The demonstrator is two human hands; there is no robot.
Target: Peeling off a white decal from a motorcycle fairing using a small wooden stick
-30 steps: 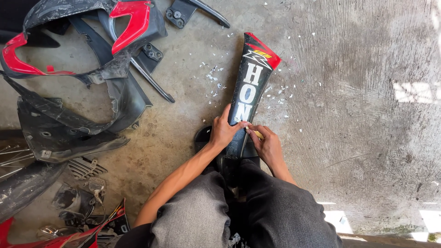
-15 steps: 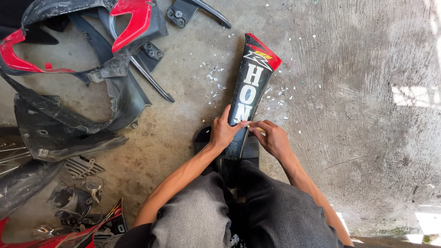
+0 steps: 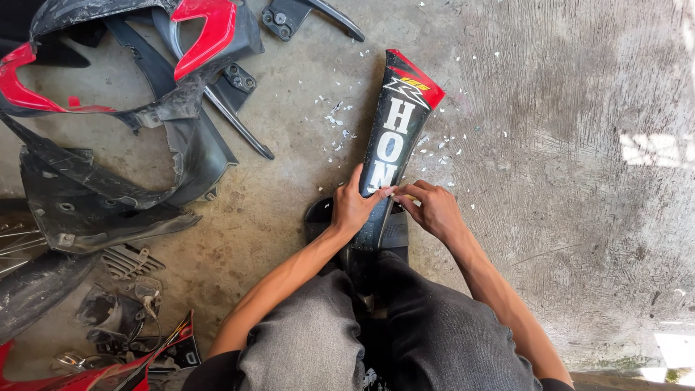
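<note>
Both my hands work the white decal on the long black and red glossy plastic fairing panel [image 3: 394, 137].

My left hand [image 3: 356, 206] presses flat on the panel's lower end, fingers spread, steadying it on the rough grey concrete floor [image 3: 565, 181]. My right hand [image 3: 433, 208] pinches together at the lettering's edge; whether it holds a scraper, I cannot tell. I judge this a peeling step, calling for a firm, shallow pull. White flakes [image 3: 334, 119] litter the concrete; scuffed black and red body panels [image 3: 130, 108] lie well apart.

This looks like a motorbike repair workshop. The floor [image 3: 550, 145] is rough grey concrete with small white scraps [image 3: 334, 119] on it. Red and black motorbike body panels [image 3: 130, 94] lie in a pile, beside spoked wheels [image 3: 18, 242].
</note>
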